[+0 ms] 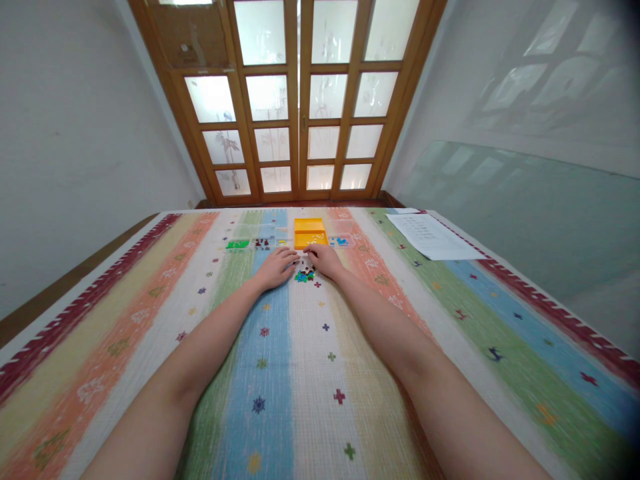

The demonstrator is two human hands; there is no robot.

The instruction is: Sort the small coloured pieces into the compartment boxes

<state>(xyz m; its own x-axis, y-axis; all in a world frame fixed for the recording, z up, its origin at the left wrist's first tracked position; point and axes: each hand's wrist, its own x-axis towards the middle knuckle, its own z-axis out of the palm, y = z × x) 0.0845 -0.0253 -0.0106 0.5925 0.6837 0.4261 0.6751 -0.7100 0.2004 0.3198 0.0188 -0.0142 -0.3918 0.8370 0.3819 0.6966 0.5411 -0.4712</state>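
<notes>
My left hand (275, 268) rests on the striped cloth with its fingers stretched out, beside a small pile of mixed coloured pieces (303, 275). Green, blue and dark pieces show in the pile. My right hand (325, 261) is just beyond the pile, in front of an orange-yellow box (309, 224), with thumb and fingertips drawn together. Whatever those fingertips may hold is too small to make out. White pieces lie inside the orange-yellow box, whose lid is up.
Clear open boxes flank the orange-yellow one: one with green pieces (237, 245), one with dark red pieces (262, 244), one with yellow pieces (283, 243), and one with blue pieces (341, 242). Printed paper (434, 237) lies at the right. Glazed wooden doors (300, 133) stand behind the table.
</notes>
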